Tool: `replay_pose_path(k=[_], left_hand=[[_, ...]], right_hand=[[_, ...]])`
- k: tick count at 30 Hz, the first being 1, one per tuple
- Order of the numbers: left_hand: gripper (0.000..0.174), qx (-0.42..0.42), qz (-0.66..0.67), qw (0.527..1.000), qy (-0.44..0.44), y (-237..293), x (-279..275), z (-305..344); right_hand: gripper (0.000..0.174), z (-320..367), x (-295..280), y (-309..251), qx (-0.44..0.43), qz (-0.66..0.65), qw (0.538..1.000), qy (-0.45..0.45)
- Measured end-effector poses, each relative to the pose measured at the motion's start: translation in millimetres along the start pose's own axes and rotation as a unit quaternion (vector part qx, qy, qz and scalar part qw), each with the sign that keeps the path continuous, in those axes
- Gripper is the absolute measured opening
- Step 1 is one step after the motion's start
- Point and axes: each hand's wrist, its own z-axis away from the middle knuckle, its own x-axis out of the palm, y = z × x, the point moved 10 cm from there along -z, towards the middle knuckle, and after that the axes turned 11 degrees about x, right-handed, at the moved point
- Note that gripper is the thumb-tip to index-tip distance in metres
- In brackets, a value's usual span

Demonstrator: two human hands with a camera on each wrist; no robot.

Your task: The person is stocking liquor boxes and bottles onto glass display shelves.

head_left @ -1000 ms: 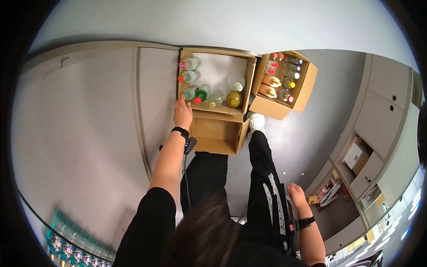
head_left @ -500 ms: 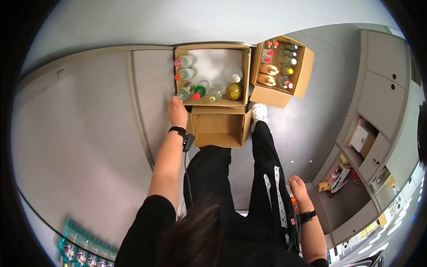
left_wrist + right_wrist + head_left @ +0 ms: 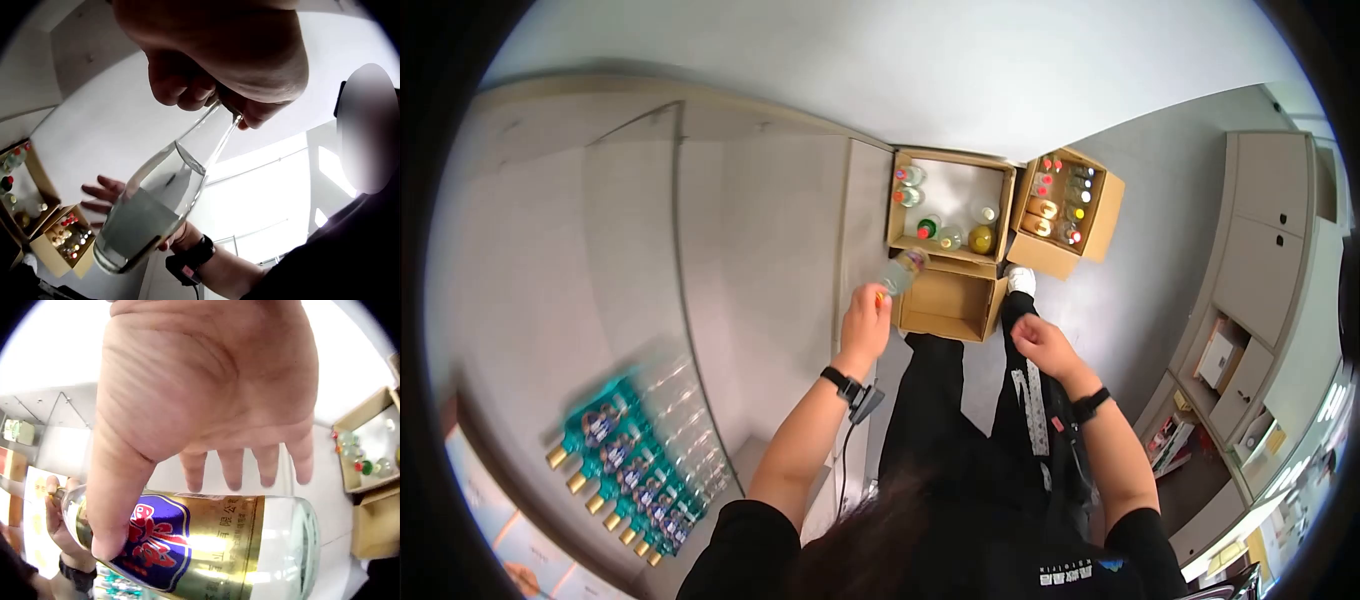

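The grey floor (image 3: 1100, 300) carries three cardboard boxes set against the white wall. The open box (image 3: 897, 215) at the wall holds a few bottles along its left and near sides. The second box (image 3: 1112, 218), just beside its right side, is packed with capped bottles. An empty box (image 3: 945, 308) touches the near side of the first. Far to the left, a row of teal bottles (image 3: 625, 455) with gold caps stands well apart from the boxes.

The glass bottle (image 3: 900, 270) is held in the air above the floor, by the left far corner of the empty box. It hangs tilted, with clear liquid inside and a blue and gold label with red characters. The left grip (image 3: 866, 322) is clenched round its neck, base pointing away.

The right grip (image 3: 1040, 345) is released, fingers straight and spread, holding nothing. In the head view it is apart from the bottle, over the person's dark trousers.
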Motion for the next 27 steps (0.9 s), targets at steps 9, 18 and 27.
replay_pose_path(k=[9, 18, 27], left_hand=[[0.015, 0.202, 0.145, 0.964, -0.095, 202, -148, 74], [0.017, 0.247, 0.185, 0.948, 0.082, 252, -262, 137], [0.05, 0.053, 0.326, 0.856, 0.397, 197, -297, 192]], right_hand=[[0.105, 70, 76, -168, -0.284, 0.297, 0.894, -0.176], [0.07, 183, 180, -194, -0.089, 0.205, 0.824, -0.52], [0.072, 218, 240, -250, -0.159, 0.186, 0.844, -0.477]])
